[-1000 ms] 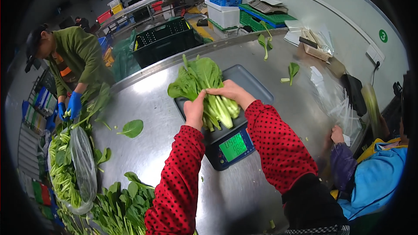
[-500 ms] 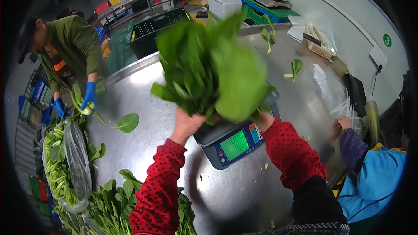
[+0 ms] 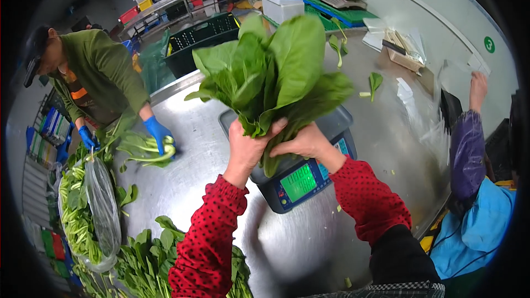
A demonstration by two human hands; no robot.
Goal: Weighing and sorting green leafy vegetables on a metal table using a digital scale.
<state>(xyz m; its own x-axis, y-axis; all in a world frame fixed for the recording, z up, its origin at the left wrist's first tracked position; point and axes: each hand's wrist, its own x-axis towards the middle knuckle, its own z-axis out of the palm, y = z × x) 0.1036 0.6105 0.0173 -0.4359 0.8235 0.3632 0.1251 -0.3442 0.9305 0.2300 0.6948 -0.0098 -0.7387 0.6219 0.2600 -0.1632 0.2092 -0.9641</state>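
Observation:
A bunch of broad-leaved dark green leafy greens (image 3: 265, 72) is upright between my hands, leaves pointing away from me. My left hand (image 3: 247, 142) is wrapped round its lower left side. My right hand (image 3: 308, 144) grips it from the right, close to the left one. The stem ends show below my fingers. Behind and beneath the bunch is a digital scale (image 3: 276, 193) with a lit green display; the bunch partly covers its dark weighing tray (image 3: 338, 118). Whether the bunch touches the tray, I cannot tell. More loose greens (image 3: 149, 259) lie beside my left forearm.
Across the steel table (image 3: 204, 187), at left, a co-worker's blue-gloved hand (image 3: 160, 132) holds greens near a filled clear bag (image 3: 102, 209). At right, another person's hand (image 3: 478, 91) lifts clear plastic. A knife (image 3: 393, 47) lies across a small basket (image 3: 406, 59); a black crate (image 3: 201, 38) stands beyond.
My hands have come closer together round the bunch, and its leaves are no longer blurred. The co-worker's gloved hand moved right with greens. The other person's hand at right rose.

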